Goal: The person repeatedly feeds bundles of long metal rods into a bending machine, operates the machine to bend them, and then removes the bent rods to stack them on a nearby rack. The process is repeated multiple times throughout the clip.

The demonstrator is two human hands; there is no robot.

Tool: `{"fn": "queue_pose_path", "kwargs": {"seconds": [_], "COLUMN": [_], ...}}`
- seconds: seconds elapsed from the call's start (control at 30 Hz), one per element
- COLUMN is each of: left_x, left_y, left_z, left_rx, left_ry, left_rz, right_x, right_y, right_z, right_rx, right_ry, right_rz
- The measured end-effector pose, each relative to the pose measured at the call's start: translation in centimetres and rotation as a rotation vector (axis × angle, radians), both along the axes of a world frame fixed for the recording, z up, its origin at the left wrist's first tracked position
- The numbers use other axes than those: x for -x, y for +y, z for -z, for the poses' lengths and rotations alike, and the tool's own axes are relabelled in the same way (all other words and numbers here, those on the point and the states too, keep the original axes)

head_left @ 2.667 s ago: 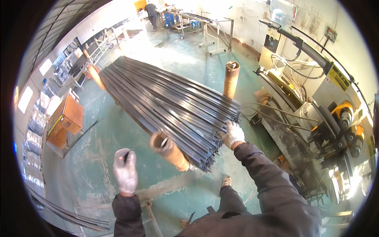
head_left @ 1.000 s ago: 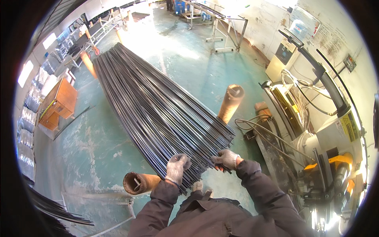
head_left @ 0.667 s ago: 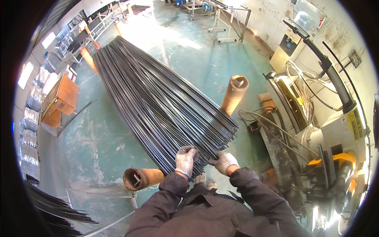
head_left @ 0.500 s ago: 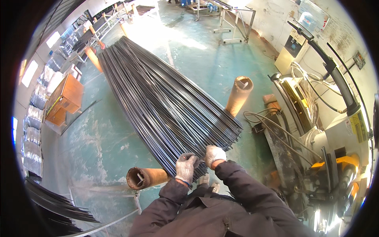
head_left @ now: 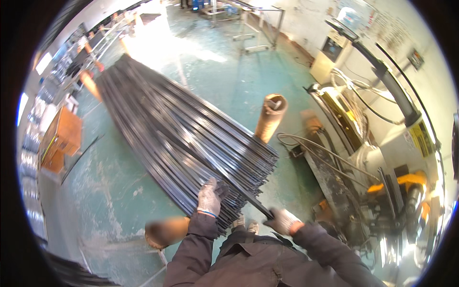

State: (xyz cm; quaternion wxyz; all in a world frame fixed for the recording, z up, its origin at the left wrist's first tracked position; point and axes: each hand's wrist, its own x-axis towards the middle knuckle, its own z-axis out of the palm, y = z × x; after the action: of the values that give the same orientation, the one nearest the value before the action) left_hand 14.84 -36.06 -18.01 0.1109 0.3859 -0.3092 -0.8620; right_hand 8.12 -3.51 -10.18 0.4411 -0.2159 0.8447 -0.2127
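Note:
A large bundle of long, thin black strips [head_left: 158,124] fans out across the stand in front of me, its near ends uneven. My right hand [head_left: 285,221], in a whitish work glove with dark fingertips, grips the near end of a black strip [head_left: 256,203]. That strip juts out past the other ends toward my right side and runs back over the bundle. Over the near left part of the bundle is my left hand [head_left: 210,196], also gloved, its fingers curled. Whether anything lies within those fingers is hidden.
Brown cardboard tubes stand at the bundle's near right [head_left: 271,117] and near left [head_left: 167,232]. Machinery with hoses [head_left: 382,158] fills the right side. A wooden cabinet [head_left: 64,136] is at left, a metal frame table [head_left: 258,28] farther back. More dark strips [head_left: 71,270] lie at lower left.
My right hand has moved right and toward me, drawing the strip's end out from the bundle. My hands were close together before; now they are apart. The whole view has shifted.

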Motion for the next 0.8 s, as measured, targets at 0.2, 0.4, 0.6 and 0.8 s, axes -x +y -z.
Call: {"fn": "queue_pose_path", "kwargs": {"seconds": [0.2,0.4,0.6,0.8], "left_x": [7.6,7.4,9.2,15.1], "left_y": [-2.2,1.7,9.2,12.8], "left_z": [0.4,-1.2,-6.3,-22.2], "left_rx": [-0.366,-0.026,1.777,-0.083], "left_ry": [0.340,0.182,0.362,0.552], "left_rz": [0.060,0.346,0.584,0.381], "right_x": [-11.7,-17.0,-17.1,-21.9], "right_y": [23.0,23.6,33.5,52.7], "right_z": [-8.3,-5.9,-1.0,3.6], "right_rx": [-0.537,-0.505,-0.550,-0.666], "right_ry": [0.051,0.382,0.400,0.759], "right_rz": [0.052,0.447,0.506,0.981]}}
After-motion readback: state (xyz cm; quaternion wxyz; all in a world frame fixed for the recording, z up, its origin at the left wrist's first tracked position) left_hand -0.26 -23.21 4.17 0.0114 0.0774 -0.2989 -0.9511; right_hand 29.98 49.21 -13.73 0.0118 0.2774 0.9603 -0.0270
